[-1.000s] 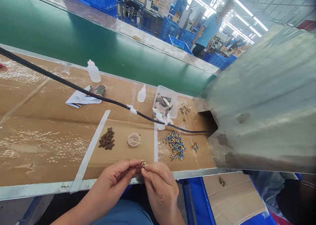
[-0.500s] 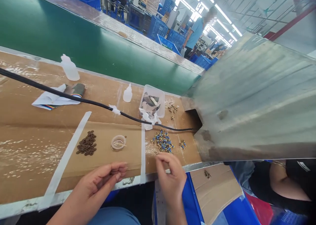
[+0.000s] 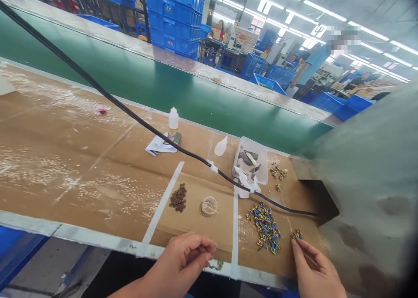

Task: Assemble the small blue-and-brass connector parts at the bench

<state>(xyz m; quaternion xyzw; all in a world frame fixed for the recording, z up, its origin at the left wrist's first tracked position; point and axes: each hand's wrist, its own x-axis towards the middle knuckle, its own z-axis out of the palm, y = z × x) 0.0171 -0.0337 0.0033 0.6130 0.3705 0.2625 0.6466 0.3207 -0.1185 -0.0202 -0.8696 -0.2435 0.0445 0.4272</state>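
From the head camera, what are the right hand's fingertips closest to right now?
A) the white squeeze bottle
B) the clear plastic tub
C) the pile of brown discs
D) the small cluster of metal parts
D. The right hand reaches in from the bottom right, its fingertips right beside the small cluster of metal parts.

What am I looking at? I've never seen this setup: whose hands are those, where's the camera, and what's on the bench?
One view, from a head-worn camera, looking down at a person's own bare hands over a cardboard-covered bench. The left hand pinches its fingers at the bench edge; whether it holds anything is too small to tell. The right hand is nearest a small cluster of brass-coloured parts, beside a pile of blue-and-brass parts. Also there: dark small rings, a clear cup, a clear tub, and a black cable. Behind runs a green conveyor belt.
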